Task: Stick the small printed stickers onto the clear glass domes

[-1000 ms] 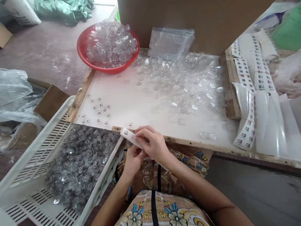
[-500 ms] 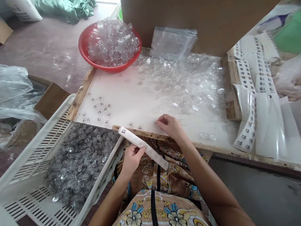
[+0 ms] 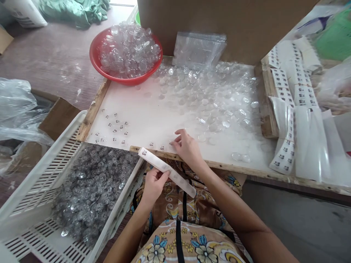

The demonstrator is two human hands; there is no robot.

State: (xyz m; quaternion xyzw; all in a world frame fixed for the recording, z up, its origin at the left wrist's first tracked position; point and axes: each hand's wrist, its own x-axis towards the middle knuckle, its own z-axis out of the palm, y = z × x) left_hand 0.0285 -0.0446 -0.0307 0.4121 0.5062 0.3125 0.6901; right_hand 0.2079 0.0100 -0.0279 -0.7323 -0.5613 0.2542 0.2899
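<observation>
My left hand pinches a narrow white strip of panda stickers over my lap, its far end reaching the board's front edge. My right hand is low over the white board near that edge, its index finger raised and apart from the thumb. The thumb tip is down at the board; whether a small sticker lies under it I cannot make out. Just left of it sit two clear discs with panda stickers. Several more stickered discs lie at the board's left. Plain clear discs spread over its right and back.
A red bowl heaped with clear discs stands at the back left. A white crate below holds many stickered pieces. Sticker sheets lie at the right beyond a wooden rail. Behind rise a clear bag and a cardboard box.
My right hand has shifted slightly left along the board's front edge; its earlier pinch on a small dark-marked piece has loosened and the index finger has lifted. My left hand stays with the strip.
</observation>
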